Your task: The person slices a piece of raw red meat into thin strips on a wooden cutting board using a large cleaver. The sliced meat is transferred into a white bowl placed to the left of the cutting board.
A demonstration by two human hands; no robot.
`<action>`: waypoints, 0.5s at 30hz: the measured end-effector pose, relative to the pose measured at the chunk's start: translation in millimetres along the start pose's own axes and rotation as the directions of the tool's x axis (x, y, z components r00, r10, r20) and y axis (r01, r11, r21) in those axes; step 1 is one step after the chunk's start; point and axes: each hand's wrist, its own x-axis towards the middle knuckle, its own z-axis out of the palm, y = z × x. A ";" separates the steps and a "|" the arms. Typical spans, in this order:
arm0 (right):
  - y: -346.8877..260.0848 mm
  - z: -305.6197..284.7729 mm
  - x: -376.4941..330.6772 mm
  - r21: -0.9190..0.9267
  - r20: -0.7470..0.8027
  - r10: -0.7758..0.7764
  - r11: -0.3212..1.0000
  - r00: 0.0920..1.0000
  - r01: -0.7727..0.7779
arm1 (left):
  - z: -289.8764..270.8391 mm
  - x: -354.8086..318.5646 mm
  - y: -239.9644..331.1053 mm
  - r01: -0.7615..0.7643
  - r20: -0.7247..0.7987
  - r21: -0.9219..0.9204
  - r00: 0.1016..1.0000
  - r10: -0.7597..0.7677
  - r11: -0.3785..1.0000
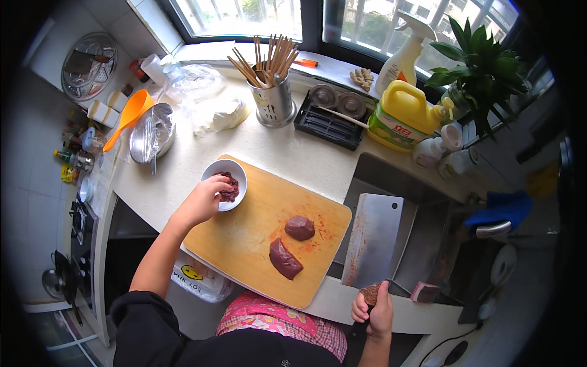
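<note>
So the dark red cut-up meat (230, 192) is sitting in a small white bowl (225, 166) at the far left corner of the wooden cutting board (244, 260). The person's left hand (203, 199) is right in there, fingers dipped in and touching the pieces. Can't tell from here if they're pinched together on any, they're kinda hidden. Two bigger meat chunks are out on the right half of the board: a rounded one (299, 228) on the far side and a longer one (285, 259) just nearer, with red smears around them.

Right hand (380, 315) is over to the right of the board, wrapped tight around the handle of a big cleaver (374, 235). The smeared blade points away from the person, above the sink (428, 235). There's a pinkish sponge (425, 292) near that hand, at the sink's near edge.

Further back on the tabletop (177, 183), far left has an orange ladle (131, 113) by a metal bowl (142, 137) with clear plastic on it. Far middle is a metal holder (273, 104) stuffed with chopsticks, then a black tray (324, 129), then a yellow jug (403, 116). Leafy plant (480, 67) at far right by the window.
</note>
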 end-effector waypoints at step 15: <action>30.9 -7.0 -4.3 0.149 -0.032 0.005 0.989 0.999 0.000 | 154.8 32.8 91.7 -0.073 0.458 -0.123 0.881 0.122 0.990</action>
